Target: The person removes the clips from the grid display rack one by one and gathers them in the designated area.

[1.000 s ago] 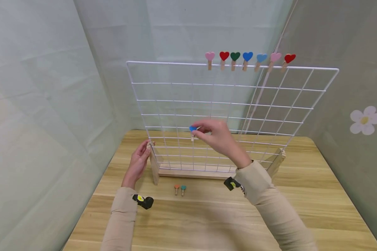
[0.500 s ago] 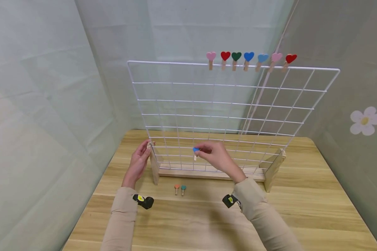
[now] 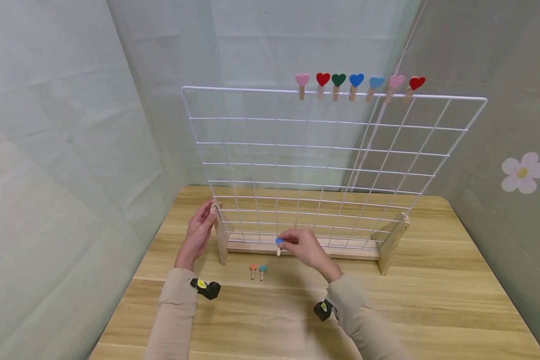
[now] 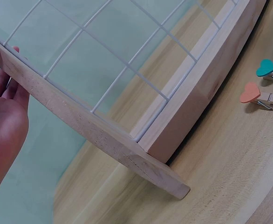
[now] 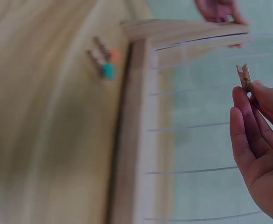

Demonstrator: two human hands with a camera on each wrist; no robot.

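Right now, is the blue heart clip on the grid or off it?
Off: the right hand pinches the blue heart clip low before the grid.

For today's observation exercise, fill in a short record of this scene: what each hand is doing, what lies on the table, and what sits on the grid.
Left hand: rests on the wooden foot of the white wire grid
Right hand: fingers pinch a blue heart-topped wooden clothespin, low by the wooden base rail
Table: orange heart clothespin and teal heart clothespin, side by side
Grid top: seven heart clothespins clipped on
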